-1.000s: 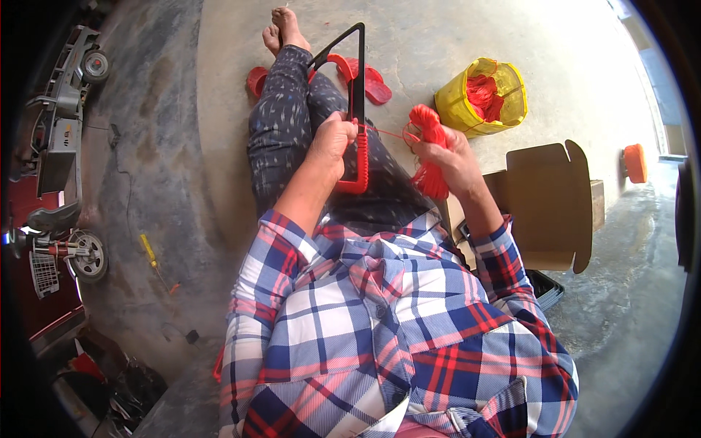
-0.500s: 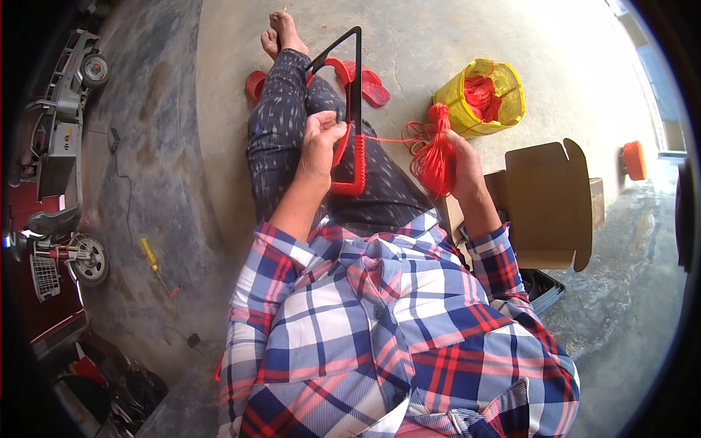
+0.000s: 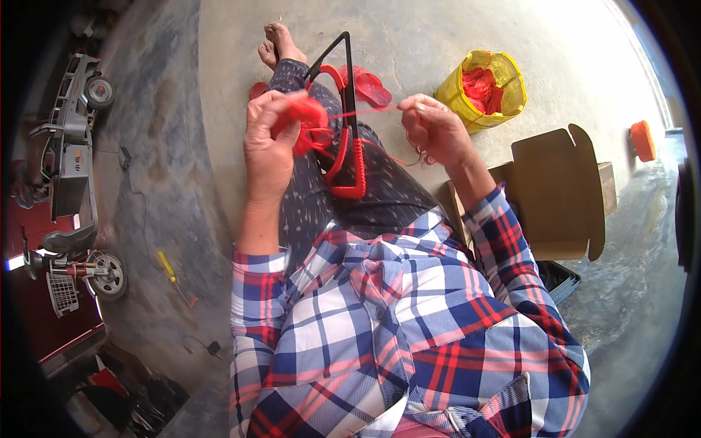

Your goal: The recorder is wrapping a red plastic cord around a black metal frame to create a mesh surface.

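The bundle of red yarn has changed hands: half a second ago it hung in the right hand beside the black hanger frame, and now the left hand has it on the other side of the frame. That reads as one more pass of the yarn around the bar, so the wrapping looks to be moving on up from the lower section, which is already covered in red.

The left hand is curled closed around the bundle, fingers wrapped over the top of it, held just left of the frame and above the person's lap. The right hand is no longer loaded with yarn; its thumb and fingertips are drawn together, pinching the single red strand that runs taut from the bundle across the bar. The other fingers are loosely bent.

The hanger stands tilted on the patterned trouser leg, its top corner pointing toward the bare feet. A yellow bag of more red yarn sits well apart on the concrete floor.
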A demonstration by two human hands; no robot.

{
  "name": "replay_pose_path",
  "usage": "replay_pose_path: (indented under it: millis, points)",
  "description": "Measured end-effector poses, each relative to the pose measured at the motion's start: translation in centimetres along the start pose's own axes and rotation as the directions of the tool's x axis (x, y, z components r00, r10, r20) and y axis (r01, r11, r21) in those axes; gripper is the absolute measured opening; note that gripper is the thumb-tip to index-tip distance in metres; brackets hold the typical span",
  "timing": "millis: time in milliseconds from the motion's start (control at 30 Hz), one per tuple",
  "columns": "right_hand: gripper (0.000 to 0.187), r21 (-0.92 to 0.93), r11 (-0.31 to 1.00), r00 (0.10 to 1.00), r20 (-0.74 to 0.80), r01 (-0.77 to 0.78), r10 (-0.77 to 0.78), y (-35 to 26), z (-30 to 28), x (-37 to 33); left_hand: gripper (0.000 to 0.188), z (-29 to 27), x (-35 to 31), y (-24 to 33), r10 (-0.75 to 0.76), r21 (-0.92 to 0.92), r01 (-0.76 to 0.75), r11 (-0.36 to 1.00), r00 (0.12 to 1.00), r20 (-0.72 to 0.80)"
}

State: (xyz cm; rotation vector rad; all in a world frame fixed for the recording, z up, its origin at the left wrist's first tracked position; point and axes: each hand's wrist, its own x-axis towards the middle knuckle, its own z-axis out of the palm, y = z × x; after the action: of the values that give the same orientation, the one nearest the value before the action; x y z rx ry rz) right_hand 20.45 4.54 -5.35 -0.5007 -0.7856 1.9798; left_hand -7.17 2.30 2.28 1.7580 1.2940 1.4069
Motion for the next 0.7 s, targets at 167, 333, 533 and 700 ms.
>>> replay_pose_path:
  millis: [167, 333, 533, 700]
  points:
    - [0.022, -0.817, 0.57, 0.993, -0.03, -0.088, 0.111, 2.2, 0.1, 2.6, 0.031, 0.2, -1.5, -0.8, -0.251, 0.643, -0.179, 0.744, 0.818, 0.518]
    - [0.03, -0.934, 0.355, 0.992, 0.082, 0.041, 0.101, 3.9, 1.1, 2.8, 0.029, 4.1, -2.3, -2.3, -0.367, 0.392, 0.208, 0.896, 0.844, 0.391]
    - [0.017, -0.478, 0.878, 0.955, -0.267, -0.013, -0.13, -0.6, 1.5, 0.1, 0.031, 5.1, -2.7, -5.6, -0.435, -0.054, 0.445, 0.894, 0.89, 0.133]
    - [0.028, 0.11, 0.94, 0.946, -0.013, 0.323, -0.323, -6.0, -2.4, -4.9, 0.035, 6.6, -3.1, -6.5, -0.583, -0.498, 0.778, 0.383, 0.622, 0.523]
